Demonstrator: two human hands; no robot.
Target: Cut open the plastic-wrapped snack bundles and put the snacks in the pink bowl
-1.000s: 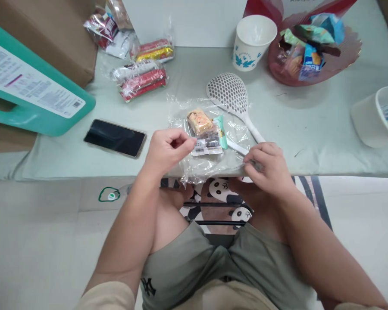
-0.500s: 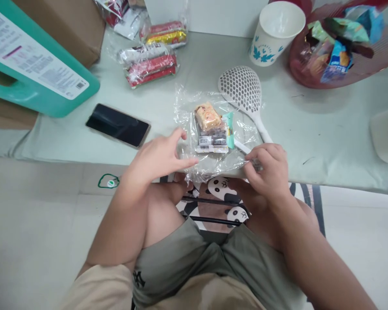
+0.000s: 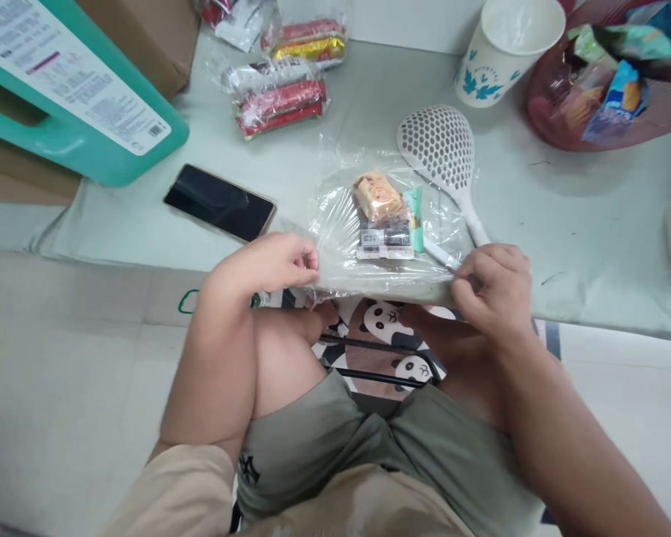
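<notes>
A clear plastic bag point(image 3: 335, 250) lies at the table's front edge, with a pale, lumpy snack piece point(image 3: 378, 197) and small wrapped snacks point(image 3: 385, 240) in or on it. My left hand point(image 3: 291, 261) is closed at the bag's left front corner, fingers pinched on the film. At the right front corner my right hand point(image 3: 495, 287) is closed on the bag's edge, beside the end of a white handle point(image 3: 441, 256). Behind that hand lies a white slotted skimmer point(image 3: 439, 145), its handle reaching toward my fingers.
A black phone point(image 3: 219, 201) lies left of the bag. Farther back are red wrapped snacks point(image 3: 282, 104), a paper cup point(image 3: 503, 52) and a red bowl point(image 3: 564, 119) of packets. A teal jug point(image 3: 106, 149) and a cardboard box point(image 3: 145, 37) stand at the left.
My left hand has closed from a spread thumb and finger onto the bag's corner. The bag's front edge looks more drawn out between my hands. The whole view has shifted slightly.
</notes>
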